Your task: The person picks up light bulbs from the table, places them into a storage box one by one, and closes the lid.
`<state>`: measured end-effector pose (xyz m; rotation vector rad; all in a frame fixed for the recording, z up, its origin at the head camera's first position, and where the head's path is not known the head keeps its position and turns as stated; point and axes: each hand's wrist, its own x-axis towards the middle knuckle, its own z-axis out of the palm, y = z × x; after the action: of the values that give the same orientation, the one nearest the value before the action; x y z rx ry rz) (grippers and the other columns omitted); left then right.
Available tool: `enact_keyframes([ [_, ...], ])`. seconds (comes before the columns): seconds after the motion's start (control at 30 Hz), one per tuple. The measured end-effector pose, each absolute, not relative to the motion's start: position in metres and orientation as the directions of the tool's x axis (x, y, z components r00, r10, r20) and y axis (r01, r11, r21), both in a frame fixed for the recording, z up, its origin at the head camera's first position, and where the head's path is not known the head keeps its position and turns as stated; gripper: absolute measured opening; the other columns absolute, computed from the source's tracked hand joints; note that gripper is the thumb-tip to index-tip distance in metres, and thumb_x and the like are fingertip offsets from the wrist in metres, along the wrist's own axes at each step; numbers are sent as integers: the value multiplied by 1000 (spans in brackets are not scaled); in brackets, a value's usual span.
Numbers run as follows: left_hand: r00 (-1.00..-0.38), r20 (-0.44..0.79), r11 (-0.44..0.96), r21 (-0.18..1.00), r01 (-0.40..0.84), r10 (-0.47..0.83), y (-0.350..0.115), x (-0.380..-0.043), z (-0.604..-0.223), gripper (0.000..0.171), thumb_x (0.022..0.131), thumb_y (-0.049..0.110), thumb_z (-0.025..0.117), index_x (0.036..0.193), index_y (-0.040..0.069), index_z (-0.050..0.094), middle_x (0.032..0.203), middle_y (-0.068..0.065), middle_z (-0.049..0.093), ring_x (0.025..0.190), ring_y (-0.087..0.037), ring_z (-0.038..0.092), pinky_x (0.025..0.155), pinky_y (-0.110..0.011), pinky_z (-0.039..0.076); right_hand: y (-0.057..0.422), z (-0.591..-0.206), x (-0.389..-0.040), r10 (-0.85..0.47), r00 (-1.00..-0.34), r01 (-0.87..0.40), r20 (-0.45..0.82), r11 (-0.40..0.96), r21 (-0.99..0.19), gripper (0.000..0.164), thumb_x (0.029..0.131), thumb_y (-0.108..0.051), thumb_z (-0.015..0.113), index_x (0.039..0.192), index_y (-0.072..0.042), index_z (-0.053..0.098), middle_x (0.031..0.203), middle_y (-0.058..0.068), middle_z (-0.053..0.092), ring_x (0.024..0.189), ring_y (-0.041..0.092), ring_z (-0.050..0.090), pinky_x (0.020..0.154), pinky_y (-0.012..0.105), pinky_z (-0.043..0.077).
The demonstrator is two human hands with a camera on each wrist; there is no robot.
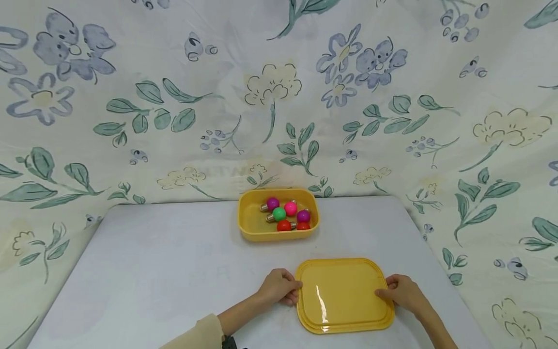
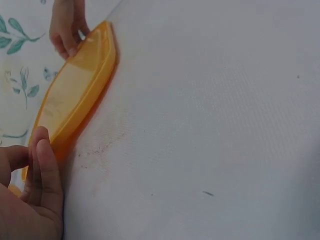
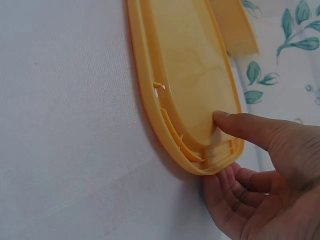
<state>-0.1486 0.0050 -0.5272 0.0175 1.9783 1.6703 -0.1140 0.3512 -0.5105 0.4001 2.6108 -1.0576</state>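
Note:
Both hands grip a yellow plastic lid (image 1: pixel 344 295) with rounded corners, low over the front right of the table. My left hand (image 1: pixel 280 287) pinches its left edge, thumb on top and fingers beneath. At the opposite short edge my right hand (image 1: pixel 403 293) holds the lid the same way; in the right wrist view its thumb (image 3: pixel 240 125) presses the inner face near the rim. Behind the lid stands a yellow box (image 1: pixel 253 235) with several small coloured bulbs, such as a green one (image 1: pixel 279 214) and a pink one (image 1: pixel 290 208).
A white-covered table (image 1: pixel 165 261) extends left of the lid and box. Its back edge meets a hanging floral cloth (image 1: pixel 226 121), which also runs down along both sides.

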Motion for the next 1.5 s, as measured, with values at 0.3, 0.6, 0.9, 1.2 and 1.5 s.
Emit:
enact_keyframes([
  [0.3,-847,-334,301,928,-219,414,2,-151,-531,24,93,13,70,78,6,53,55,-2,60,43,-7,58,42,-18,50,350,-512,-113,134,-916,360,-378,691,-627,49,82,-27,82,107,10,61,85,6,58,76,19,53,66,30,49],
  [0.6,-859,-170,320,948,-8,482,-9,-149,-538,19,96,21,67,84,6,63,55,0,61,42,-6,55,41,-18,47,344,-511,-112,116,-914,361,-390,671,-647,40,84,-25,80,102,7,62,81,5,59,71,18,54,63,29,49],
  [0.9,-893,-130,373,927,45,431,-21,-149,-536,24,101,32,60,104,9,61,53,2,60,39,-9,54,39,-19,43,332,-515,-109,80,-919,339,-386,661,-670,27,86,-27,78,83,-4,65,65,1,54,61,16,49,55,26,40],
  [1.2,-914,-124,375,926,32,385,-32,-145,-531,30,99,28,63,80,5,57,51,3,55,37,-6,50,38,-18,41,317,-513,-115,63,-941,290,-332,657,-697,29,85,-28,79,79,-5,62,63,0,51,59,15,46,53,25,35],
  [1.5,-950,-73,399,915,56,302,-47,-147,-514,32,93,27,72,74,6,56,50,3,55,41,-14,57,40,-18,38,302,-501,-125,46,-956,247,-289,660,-710,32,86,-29,79,76,-6,59,62,0,48,58,15,45,52,25,35],
])
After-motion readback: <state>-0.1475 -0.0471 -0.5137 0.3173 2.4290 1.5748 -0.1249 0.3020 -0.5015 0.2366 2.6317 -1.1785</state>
